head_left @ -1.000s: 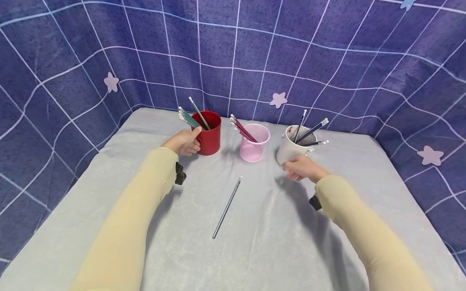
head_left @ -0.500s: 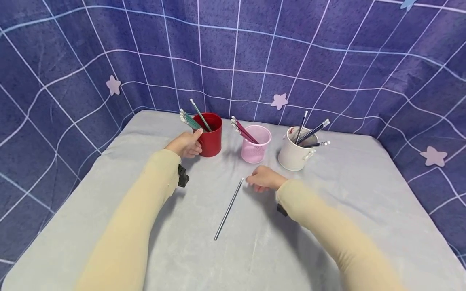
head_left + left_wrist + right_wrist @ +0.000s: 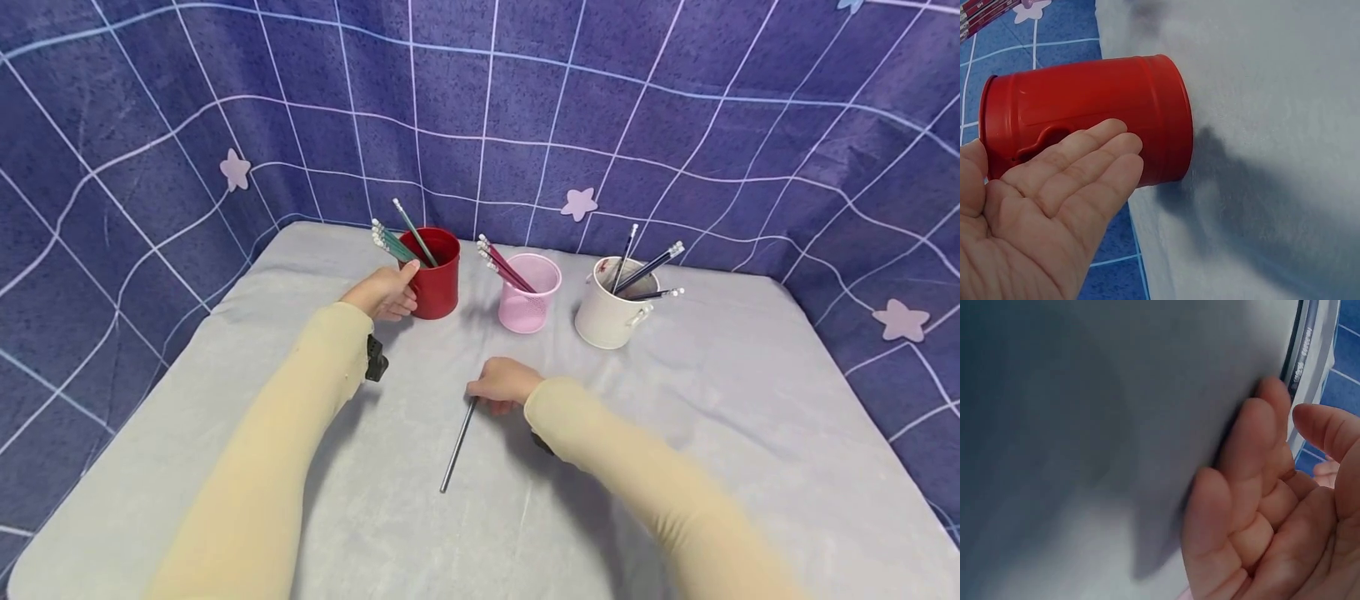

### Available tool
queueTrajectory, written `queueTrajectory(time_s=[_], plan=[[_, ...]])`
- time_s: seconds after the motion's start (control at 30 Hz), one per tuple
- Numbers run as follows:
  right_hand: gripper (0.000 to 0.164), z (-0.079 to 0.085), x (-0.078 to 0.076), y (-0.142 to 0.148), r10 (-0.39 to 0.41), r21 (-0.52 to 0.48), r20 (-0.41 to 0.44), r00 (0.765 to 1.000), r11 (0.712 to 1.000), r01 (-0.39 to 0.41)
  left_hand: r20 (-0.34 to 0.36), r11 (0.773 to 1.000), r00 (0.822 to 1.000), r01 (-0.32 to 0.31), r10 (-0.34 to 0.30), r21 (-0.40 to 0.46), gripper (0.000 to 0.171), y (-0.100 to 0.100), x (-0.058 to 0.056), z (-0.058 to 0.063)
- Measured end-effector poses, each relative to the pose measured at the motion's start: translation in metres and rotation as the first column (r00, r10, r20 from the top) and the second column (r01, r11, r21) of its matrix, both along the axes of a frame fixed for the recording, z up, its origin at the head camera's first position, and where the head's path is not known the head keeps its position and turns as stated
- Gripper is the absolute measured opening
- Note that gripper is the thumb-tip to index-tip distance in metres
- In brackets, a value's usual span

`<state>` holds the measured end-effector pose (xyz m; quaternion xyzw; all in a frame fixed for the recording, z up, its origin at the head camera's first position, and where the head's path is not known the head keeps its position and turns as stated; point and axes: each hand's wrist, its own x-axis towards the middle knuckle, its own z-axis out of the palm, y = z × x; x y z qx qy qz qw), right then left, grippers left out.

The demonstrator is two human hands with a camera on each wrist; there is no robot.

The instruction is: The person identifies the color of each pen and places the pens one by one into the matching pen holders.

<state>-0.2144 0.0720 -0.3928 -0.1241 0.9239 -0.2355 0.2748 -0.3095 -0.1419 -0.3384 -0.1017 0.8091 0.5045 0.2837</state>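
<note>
My left hand (image 3: 386, 293) holds the red bucket-shaped cup (image 3: 437, 283) at its left side, thumb at the rim. In the left wrist view, several fingers lie along the red cup's wall (image 3: 1097, 94) by its handle. Green pencils (image 3: 393, 243) lean in it. My right hand (image 3: 504, 383) is at the upper end of a dark pencil (image 3: 459, 447) lying on the grey cloth. In the right wrist view, thumb and forefinger are on either side of the pencil (image 3: 1304, 356), the other fingers curled against the cloth. The pencil's eraser end is hidden by the hand.
Right of the red cup stands a pink mesh cup (image 3: 525, 312) with dark red pencils (image 3: 508, 268). Further right is a white bucket-shaped cup (image 3: 606, 323) with dark blue pencils (image 3: 645, 268). A blue gridded curtain (image 3: 480, 108) with stars rises behind the table.
My right hand has moved left and nearer from beside the white cup to the dark pencil, and its fingers have closed on the upper end. The left hand stays at the red cup.
</note>
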Motion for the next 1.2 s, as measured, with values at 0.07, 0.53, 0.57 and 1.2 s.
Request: queueTrajectory(time_s=[0.07, 0.53, 0.57, 1.2], plan=[[0.032, -0.001, 0.000, -0.005, 0.002, 0.015, -0.002, 1.000, 1.000, -0.002, 0.001, 1.000, 1.000, 0.001, -0.001, 0.001, 0.075, 0.000, 0.000, 0.000], [0.031, 0.002, 0.004, -0.024, -0.004, 0.066, -0.017, 1.000, 0.998, 0.005, -0.004, 1.000, 1.000, -0.009, 0.009, 0.010, 0.076, 0.003, 0.000, 0.001], [0.030, 0.002, 0.005, -0.024, -0.011, 0.058, -0.019, 1.000, 0.998, 0.012, -0.003, 1.000, 1.000, -0.008, 0.008, 0.009, 0.076, 0.003, 0.000, 0.001], [0.027, 0.010, 0.003, -0.014, -0.146, -0.132, 0.023, 0.989, 0.980, 0.148, -0.016, 1.000, 1.000, 0.016, -0.016, 0.010, 0.076, 0.000, 0.003, 0.001]])
